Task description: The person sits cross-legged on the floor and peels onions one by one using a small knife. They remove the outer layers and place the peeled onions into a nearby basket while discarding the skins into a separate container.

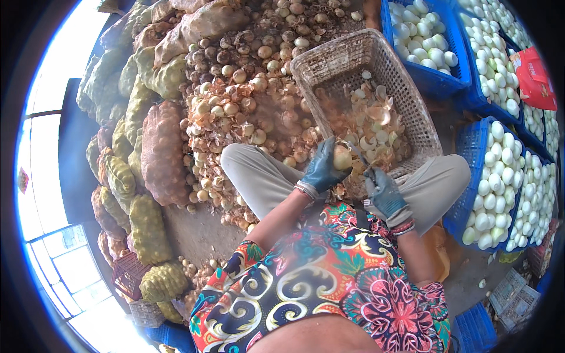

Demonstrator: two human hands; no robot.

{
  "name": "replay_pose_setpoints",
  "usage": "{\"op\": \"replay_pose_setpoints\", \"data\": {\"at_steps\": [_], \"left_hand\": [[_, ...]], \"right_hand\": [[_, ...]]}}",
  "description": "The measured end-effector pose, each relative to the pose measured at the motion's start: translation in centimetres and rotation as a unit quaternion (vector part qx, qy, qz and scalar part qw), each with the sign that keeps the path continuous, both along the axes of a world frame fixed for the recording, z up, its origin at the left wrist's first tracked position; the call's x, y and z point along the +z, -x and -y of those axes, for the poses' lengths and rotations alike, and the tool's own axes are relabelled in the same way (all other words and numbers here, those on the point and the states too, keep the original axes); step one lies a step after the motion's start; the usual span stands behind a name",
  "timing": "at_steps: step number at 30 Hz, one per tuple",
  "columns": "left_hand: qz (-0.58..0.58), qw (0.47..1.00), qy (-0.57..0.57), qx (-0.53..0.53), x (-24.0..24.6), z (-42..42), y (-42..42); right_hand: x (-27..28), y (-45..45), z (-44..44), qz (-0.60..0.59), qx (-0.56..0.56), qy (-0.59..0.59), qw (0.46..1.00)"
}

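Observation:
My left hand [324, 167], in a dark blue-green work glove, holds a yellow onion [342, 157] with its skin still on. In the matching glove, my right hand [385, 189] grips a small knife [358, 152], whose blade lies close beside the onion. Both hands are over the near edge of a dirty plastic crate [426, 119] between my knees. Inside that crate lie loose onion skins and trimmed pieces [375, 128].
A heap of unpeeled onions [229, 108] spreads at the left and ahead. Full mesh sacks [163, 152] are stacked farther left. Blue crates [461, 189] of peeled white onions [494, 181] line the right, with a red bag [534, 79] on one.

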State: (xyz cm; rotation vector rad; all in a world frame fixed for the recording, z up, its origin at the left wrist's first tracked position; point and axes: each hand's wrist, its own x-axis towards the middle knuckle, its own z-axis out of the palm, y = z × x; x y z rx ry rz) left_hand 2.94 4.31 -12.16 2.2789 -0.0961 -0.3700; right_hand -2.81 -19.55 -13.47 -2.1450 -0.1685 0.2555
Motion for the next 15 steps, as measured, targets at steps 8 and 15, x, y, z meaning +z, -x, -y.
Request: {"op": "replay_pose_setpoints", "data": {"at_steps": [8,15], "left_hand": [[0.055,0.997,-0.044,0.017,-0.2,0.9,1.1],[0.093,0.995,-0.04,0.023,-0.6,0.8,2.0]], "right_hand": [[0.2,1.5,-2.8,-0.045,0.008,0.083,0.995],[-0.2,1.6,-2.9,-0.035,0.016,0.043,0.998]]}}
